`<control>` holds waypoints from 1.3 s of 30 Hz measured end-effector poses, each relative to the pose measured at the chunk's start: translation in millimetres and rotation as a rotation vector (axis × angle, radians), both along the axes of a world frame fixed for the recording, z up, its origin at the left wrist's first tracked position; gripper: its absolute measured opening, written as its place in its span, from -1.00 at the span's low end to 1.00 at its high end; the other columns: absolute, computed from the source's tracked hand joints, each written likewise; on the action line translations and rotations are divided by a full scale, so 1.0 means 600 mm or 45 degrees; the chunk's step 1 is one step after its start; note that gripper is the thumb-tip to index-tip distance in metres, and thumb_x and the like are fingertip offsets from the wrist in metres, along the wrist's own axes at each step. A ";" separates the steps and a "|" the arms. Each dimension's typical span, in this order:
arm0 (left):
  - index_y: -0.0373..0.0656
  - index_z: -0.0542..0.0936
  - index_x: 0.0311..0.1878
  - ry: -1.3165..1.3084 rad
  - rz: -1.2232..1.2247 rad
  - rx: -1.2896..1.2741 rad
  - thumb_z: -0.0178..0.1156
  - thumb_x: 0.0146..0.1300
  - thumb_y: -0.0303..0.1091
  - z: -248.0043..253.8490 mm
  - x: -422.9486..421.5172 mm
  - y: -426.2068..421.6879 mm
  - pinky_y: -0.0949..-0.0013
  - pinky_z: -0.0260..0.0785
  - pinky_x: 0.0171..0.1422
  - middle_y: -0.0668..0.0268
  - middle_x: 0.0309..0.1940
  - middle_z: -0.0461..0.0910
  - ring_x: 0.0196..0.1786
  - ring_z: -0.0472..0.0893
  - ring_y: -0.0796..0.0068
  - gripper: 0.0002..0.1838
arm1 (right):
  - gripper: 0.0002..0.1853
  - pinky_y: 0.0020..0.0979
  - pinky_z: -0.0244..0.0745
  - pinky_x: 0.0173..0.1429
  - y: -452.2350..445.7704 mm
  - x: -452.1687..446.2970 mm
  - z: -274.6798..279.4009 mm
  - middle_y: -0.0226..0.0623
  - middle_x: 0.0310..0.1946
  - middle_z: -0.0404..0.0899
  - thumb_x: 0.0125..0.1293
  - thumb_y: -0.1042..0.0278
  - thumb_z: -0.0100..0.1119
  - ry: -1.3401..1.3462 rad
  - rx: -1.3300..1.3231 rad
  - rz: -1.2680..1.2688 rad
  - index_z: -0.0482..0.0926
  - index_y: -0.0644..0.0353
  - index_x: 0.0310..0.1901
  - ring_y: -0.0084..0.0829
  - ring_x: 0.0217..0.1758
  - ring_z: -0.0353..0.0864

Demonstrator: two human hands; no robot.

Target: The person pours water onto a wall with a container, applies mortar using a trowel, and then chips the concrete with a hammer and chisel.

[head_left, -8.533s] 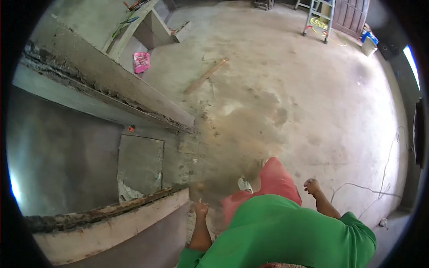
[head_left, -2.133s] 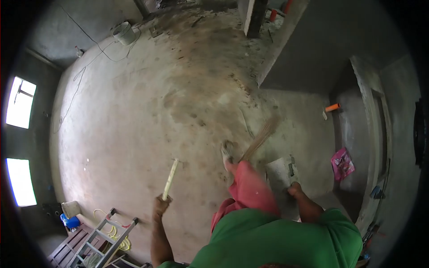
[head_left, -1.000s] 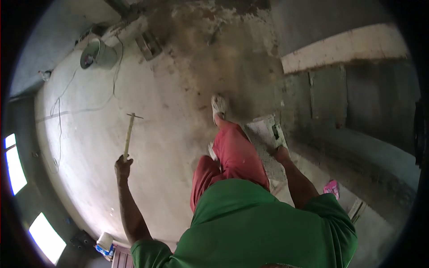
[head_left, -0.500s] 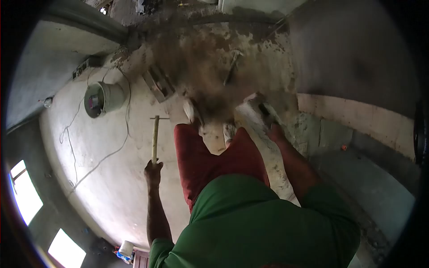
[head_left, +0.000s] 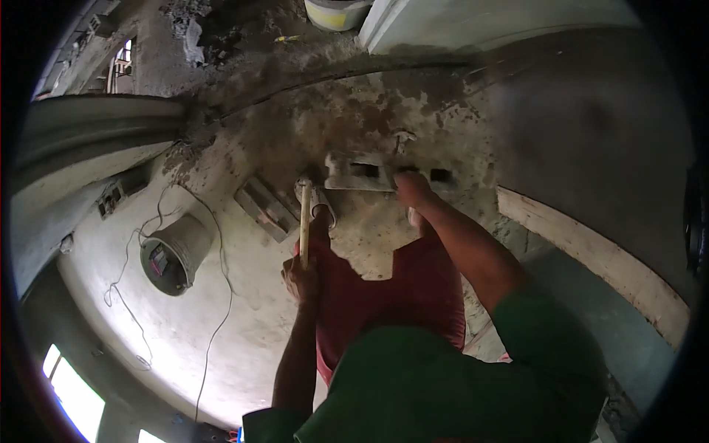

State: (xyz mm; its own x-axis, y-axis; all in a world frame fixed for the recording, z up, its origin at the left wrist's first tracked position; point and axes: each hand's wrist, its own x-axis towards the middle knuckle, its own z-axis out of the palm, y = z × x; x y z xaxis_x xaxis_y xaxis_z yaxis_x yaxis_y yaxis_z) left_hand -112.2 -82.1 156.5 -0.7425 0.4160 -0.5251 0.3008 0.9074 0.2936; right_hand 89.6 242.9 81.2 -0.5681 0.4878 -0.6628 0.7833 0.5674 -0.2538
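My right hand [head_left: 415, 189] grips a grey hollow concrete block [head_left: 343, 171] at its near side, in front of my feet. Dark openings show in the block, which lies across my view. In my left hand [head_left: 300, 277] is a tool with a pale wooden handle [head_left: 305, 225], fingers wrapped round its lower end. Its head is hard to make out from above. Just beyond the block a hammer [head_left: 403, 138] lies on the floor, partly hidden. To the left of my foot rests a rectangular plastering float [head_left: 266, 208].
A bucket [head_left: 193, 240] with something inside stands on the left, with a thin cable [head_left: 228, 288] running round it. Another block [head_left: 122, 193] sits by the left wall. A pale board edge [head_left: 591, 251] runs along the right. Ahead, a second bucket [head_left: 337, 16] stands past a doorway.
The concrete block has moved left and turned crosswise in front of my feet, with my right hand on it. My left hand has come right with the wooden-handled tool. My view has tilted forward.
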 end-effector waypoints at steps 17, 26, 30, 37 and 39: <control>-0.35 0.67 -0.02 0.134 0.432 -0.134 0.40 0.18 -0.36 -0.043 0.092 0.066 0.08 0.38 0.16 0.15 -0.09 0.48 0.06 0.48 0.08 -0.66 | -0.92 0.02 0.62 -0.23 0.043 -0.317 -0.467 -0.06 -0.42 0.68 0.10 0.51 0.24 0.072 0.180 0.095 0.72 0.17 -0.45 -0.02 -0.26 0.72; -0.35 0.68 -0.02 0.104 0.397 -0.089 0.40 0.16 -0.37 -0.047 0.072 0.099 0.07 0.38 0.18 0.16 -0.07 0.50 0.08 0.48 0.09 -0.65 | -0.97 0.05 0.58 -0.10 -0.011 -0.270 -0.495 -0.16 -0.39 0.67 0.12 0.40 0.32 0.090 0.022 0.201 0.70 0.10 -0.43 -0.07 -0.22 0.70; -0.27 0.68 -0.03 0.021 0.286 -0.181 0.38 0.21 -0.24 -0.038 0.045 0.105 0.01 0.39 0.14 0.13 -0.08 0.52 0.06 0.48 0.05 -0.66 | -0.63 0.05 0.57 0.03 0.065 -0.260 -0.331 0.00 -0.18 0.68 0.25 0.16 0.27 0.376 -0.051 0.010 0.62 0.27 -0.04 0.06 -0.04 0.68; -0.14 0.67 0.00 -0.137 0.293 -0.095 0.41 0.22 -0.13 -0.005 -0.072 0.119 0.00 0.40 0.18 0.12 -0.03 0.58 0.09 0.53 0.00 -0.63 | -0.64 -0.04 0.51 -0.06 0.150 -0.085 0.111 0.00 -0.25 0.66 0.30 0.03 0.27 -0.059 -0.318 -0.198 0.60 0.21 -0.14 0.05 -0.15 0.67; -0.15 0.66 0.01 -0.213 0.283 -0.074 0.41 0.22 -0.14 0.012 -0.101 0.086 0.01 0.40 0.19 0.11 -0.01 0.58 0.09 0.54 0.00 -0.62 | -0.64 -0.07 0.51 0.04 0.115 -0.063 0.251 -0.08 -0.21 0.68 0.29 0.00 0.30 -0.123 -0.554 -0.266 0.64 0.16 -0.13 0.01 -0.04 0.66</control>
State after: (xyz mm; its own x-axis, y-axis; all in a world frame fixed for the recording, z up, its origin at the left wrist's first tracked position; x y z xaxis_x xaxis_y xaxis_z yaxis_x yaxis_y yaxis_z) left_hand -173.1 -30.5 163.9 -0.7134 0.2183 -0.6659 0.0441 0.9624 0.2681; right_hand 52.0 312.1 231.7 -0.4138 0.2512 -0.8750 0.9006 0.2533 -0.3532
